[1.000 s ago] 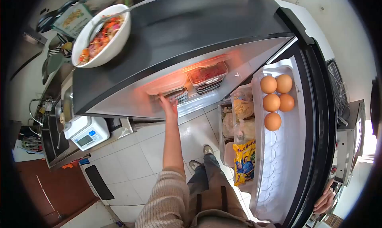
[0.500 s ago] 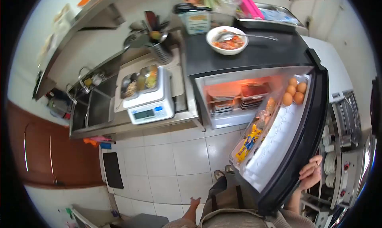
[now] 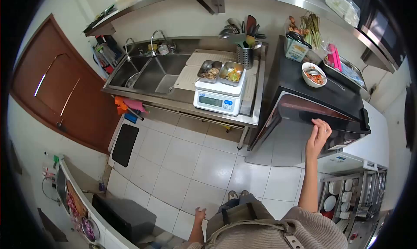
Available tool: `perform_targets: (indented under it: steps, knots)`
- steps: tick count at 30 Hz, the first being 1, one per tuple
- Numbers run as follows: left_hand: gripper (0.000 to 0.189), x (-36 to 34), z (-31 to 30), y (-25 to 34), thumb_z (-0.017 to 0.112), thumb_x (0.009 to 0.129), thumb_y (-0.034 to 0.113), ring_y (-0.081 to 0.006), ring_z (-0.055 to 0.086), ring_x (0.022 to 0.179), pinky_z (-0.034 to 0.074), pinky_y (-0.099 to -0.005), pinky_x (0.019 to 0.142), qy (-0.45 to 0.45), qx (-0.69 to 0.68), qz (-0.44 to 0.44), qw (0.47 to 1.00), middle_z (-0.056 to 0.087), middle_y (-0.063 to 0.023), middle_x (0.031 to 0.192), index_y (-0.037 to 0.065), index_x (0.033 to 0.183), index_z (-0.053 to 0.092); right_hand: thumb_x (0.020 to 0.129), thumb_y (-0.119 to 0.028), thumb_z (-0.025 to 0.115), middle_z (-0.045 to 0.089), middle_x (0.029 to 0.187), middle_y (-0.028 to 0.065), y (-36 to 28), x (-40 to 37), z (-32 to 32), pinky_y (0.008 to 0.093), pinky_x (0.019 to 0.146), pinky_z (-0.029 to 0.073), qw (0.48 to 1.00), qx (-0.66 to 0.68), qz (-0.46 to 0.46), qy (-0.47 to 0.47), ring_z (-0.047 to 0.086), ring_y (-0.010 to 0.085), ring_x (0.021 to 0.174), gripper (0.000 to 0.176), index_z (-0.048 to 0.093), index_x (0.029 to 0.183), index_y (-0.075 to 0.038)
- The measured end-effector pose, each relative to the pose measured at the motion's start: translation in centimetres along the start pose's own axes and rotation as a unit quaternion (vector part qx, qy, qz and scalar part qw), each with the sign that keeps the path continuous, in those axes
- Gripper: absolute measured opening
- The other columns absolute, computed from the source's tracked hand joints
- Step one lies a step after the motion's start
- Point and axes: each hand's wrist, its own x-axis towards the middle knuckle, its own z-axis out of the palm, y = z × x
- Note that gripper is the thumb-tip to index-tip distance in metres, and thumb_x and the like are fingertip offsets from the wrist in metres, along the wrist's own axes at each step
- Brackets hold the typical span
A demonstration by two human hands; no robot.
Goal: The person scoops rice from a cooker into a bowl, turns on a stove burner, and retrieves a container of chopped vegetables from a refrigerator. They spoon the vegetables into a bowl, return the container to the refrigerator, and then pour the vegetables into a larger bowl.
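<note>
My right hand (image 3: 319, 131) reaches forward with its fingers stretched out against the upper part of the fridge door (image 3: 286, 138). The dark, glossy door stands almost closed, with only a narrow gap along its top edge. Low beside my body hangs my left hand (image 3: 200, 214), its fingers loosely apart and holding nothing. On top of the fridge sits a white bowl (image 3: 307, 80) of chopped orange-red food with a spoon in it. The shelves and eggs inside the fridge are hidden behind the door.
Left of the fridge, a white digital scale (image 3: 219, 97) carries two metal containers, beside a steel sink (image 3: 167, 69). A utensil holder (image 3: 245, 57) stands behind. A dish rack (image 3: 343, 197) is at right, a black bin (image 3: 124, 216) at lower left, a floor mat (image 3: 125, 145) near the brown door.
The fridge door has swung from wide open to nearly closed, with my right hand moving forward along with it. My view has turned, and the left hand stays low.
</note>
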Motion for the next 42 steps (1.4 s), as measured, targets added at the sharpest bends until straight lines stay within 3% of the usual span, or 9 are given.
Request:
perform_targets:
  steps: [5, 11, 14, 18, 24, 30, 34, 39, 42]
  knots:
    - [0.076, -1.2, -0.5, -3.2, 0.068, 0.075, 0.028, -0.0231, 0.057, 0.078, 0.05, -0.0398, 0.06, -0.079, 0.095, -0.037, 0.992, 0.057, -0.0143, 0.089, 0.009, 0.136, 0.026, 0.085, -0.005, 0.052, 0.06, 0.106, 0.0101, 1.0, 2.4, 2.5, 0.0382, 0.095, 0.03, 0.999, -0.038, -0.004, -0.013, 0.044, 0.0268, 0.11, 0.02, 0.061, 0.102, -0.004]
    - [0.063, -2.5, -4.9, -4.3, 0.063, 0.079, 0.027, -0.027, 0.057, 0.086, 0.048, -0.0474, 0.072, 0.087, -0.128, -0.096, 0.983, 0.054, -0.0149, 0.099, 0.011, 0.132, 0.032, 0.079, -0.005, 0.06, 0.06, 0.105, 0.0092, 2.6, 2.5, 3.3, 0.0351, 0.096, 0.028, 0.997, -0.06, -0.052, 0.004, 0.048, 0.0247, 0.107, 0.022, 0.061, 0.102, -0.007]
    - [0.051, -1.9, -5.1, -4.3, 0.06, 0.08, 0.025, -0.0276, 0.057, 0.087, 0.048, -0.0479, 0.072, 0.081, -0.124, -0.118, 0.982, 0.052, -0.0136, 0.102, 0.011, 0.125, 0.042, 0.08, -0.007, 0.062, 0.061, 0.104, 0.0087, 2.8, 2.5, 3.0, 0.0351, 0.096, 0.028, 0.997, -0.044, -0.055, 0.002, 0.048, 0.0245, 0.107, 0.023, 0.061, 0.102, -0.006]
    - [0.038, -0.6, -2.4, -3.1, 0.058, 0.081, 0.028, -0.0239, 0.056, 0.083, 0.049, -0.0431, 0.069, -0.002, -0.105, -0.09, 0.99, 0.055, -0.01, 0.096, 0.008, 0.114, 0.055, 0.076, -0.003, 0.065, 0.061, 0.103, 0.0072, 2.5, 2.7, 2.9, 0.0354, 0.096, 0.03, 0.999, -0.023, -0.045, 0.009, 0.049, 0.0252, 0.106, 0.026, 0.062, 0.101, -0.009]
    - [0.045, 1.3, 1.3, 3.8, 0.061, 0.08, 0.032, -0.0232, 0.058, 0.094, 0.048, -0.0411, 0.074, -0.134, 0.048, -0.002, 0.99, 0.058, -0.01, 0.104, 0.008, 0.117, 0.052, 0.078, -0.007, 0.063, 0.062, 0.103, 0.0073, 2.2, 3.1, 1.7, 0.0362, 0.096, 0.03, 0.998, -0.002, -0.048, -0.028, 0.049, 0.0254, 0.107, 0.024, 0.062, 0.102, -0.008]
    - [0.053, 0.9, 0.1, 7.2, 0.06, 0.082, 0.034, -0.0232, 0.058, 0.095, 0.047, -0.0412, 0.078, -0.1, -0.015, 0.061, 0.993, 0.057, -0.0099, 0.111, 0.01, 0.126, 0.043, 0.083, -0.012, 0.061, 0.051, 0.13, 0.0081, 1.5, 2.4, -0.6, 0.0423, 0.106, 0.026, 0.989, 0.08, 0.027, -0.124, 0.034, 0.0328, 0.128, 0.033, 0.059, 0.115, -0.011]
    - [0.052, 0.2, -1.6, 4.0, 0.059, 0.082, 0.033, -0.0232, 0.058, 0.096, 0.047, -0.041, 0.078, -0.074, -0.041, 0.034, 0.996, 0.057, -0.0102, 0.112, 0.01, 0.126, 0.045, 0.083, -0.013, 0.059, 0.05, 0.131, 0.0093, 1.6, 2.0, -0.4, 0.0428, 0.106, 0.027, 0.991, 0.087, 0.015, -0.101, 0.033, 0.0341, 0.129, 0.033, 0.057, 0.117, -0.011]
    - [0.04, -1.0, -3.7, -3.5, 0.059, 0.081, 0.031, -0.0231, 0.059, 0.08, 0.048, -0.0379, 0.061, -0.049, -0.085, -0.073, 0.993, 0.059, -0.0106, 0.104, 0.008, 0.113, 0.054, 0.081, -0.008, 0.059, 0.055, 0.12, 0.013, 2.8, 3.7, -0.3, 0.0392, 0.101, 0.034, 0.994, 0.086, 0.007, -0.061, 0.047, 0.0307, 0.116, 0.031, 0.058, 0.112, -0.006]
    - [0.038, -0.2, -4.2, -2.9, 0.06, 0.08, 0.029, -0.0221, 0.057, 0.07, 0.046, -0.0348, 0.052, 0.001, -0.084, -0.04, 0.996, 0.058, -0.0102, 0.094, 0.006, 0.11, 0.056, 0.078, -0.005, 0.06, 0.055, 0.115, 0.0147, 4.0, 8.7, -1.7, 0.0399, 0.093, 0.039, 0.994, -0.094, -0.047, 0.017, 0.049, 0.0326, 0.11, 0.037, 0.054, 0.114, -0.005]
